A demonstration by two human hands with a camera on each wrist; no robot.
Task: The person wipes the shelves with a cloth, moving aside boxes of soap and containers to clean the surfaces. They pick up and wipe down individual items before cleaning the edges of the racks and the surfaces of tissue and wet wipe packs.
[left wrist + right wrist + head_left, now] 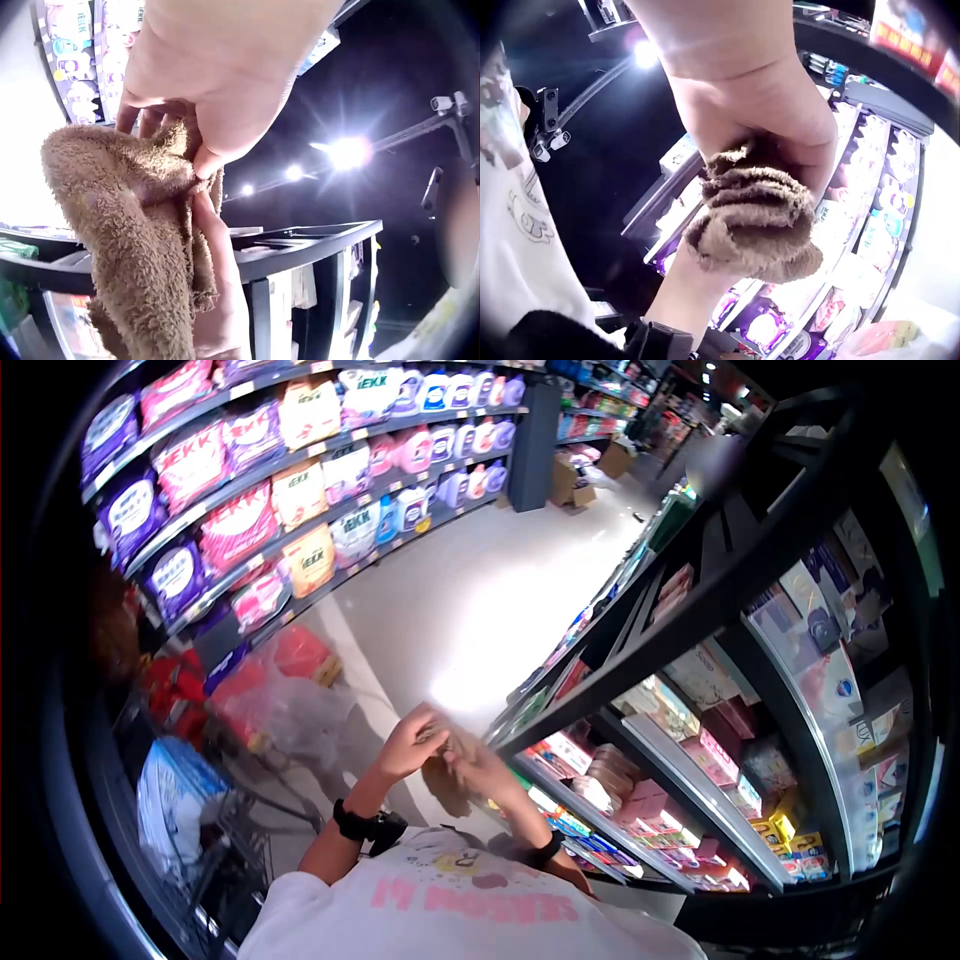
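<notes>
A brown fluffy cloth (135,225) is bunched between both hands in front of the chest. In the left wrist view the left hand (210,75) pinches its upper part with thumb and curled fingers, and the right hand (221,277) holds it from below, thumb close to the left thumb. The right wrist view has the right hand (757,112) gripping the gathered folds of the cloth (754,217); its fingertips are hidden. From the head, the left hand (413,742) and right hand (480,765) are close together, with the cloth (445,785) hanging beneath.
Shelves with detergent bags (240,515) line the left. A dark-framed rack of boxed goods (650,810) stands close on the right. At lower left are a cart (225,850) with a blue-white package (175,800) and plastic-wrapped red goods (290,695). Cardboard boxes (570,485) lie farther down the aisle.
</notes>
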